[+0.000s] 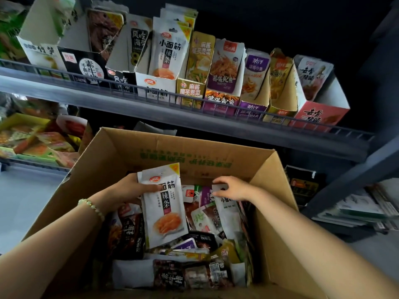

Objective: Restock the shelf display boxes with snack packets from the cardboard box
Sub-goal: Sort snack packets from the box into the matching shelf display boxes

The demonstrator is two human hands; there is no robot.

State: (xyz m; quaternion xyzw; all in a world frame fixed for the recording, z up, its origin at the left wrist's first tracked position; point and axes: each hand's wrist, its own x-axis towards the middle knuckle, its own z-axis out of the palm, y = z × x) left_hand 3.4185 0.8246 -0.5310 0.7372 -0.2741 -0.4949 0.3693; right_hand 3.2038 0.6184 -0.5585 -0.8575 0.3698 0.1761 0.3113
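Your white packet (164, 208) stands upright over the open cardboard box (194, 156) of mixed packets (200, 240); a second white packet (226, 210) pokes up alongside.

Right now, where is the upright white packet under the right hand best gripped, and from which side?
By its top edge, from above. The upright white packet stands wedged among other packets in the cardboard box, so only the strip with the hang hole is free; the right hand pinches it there.
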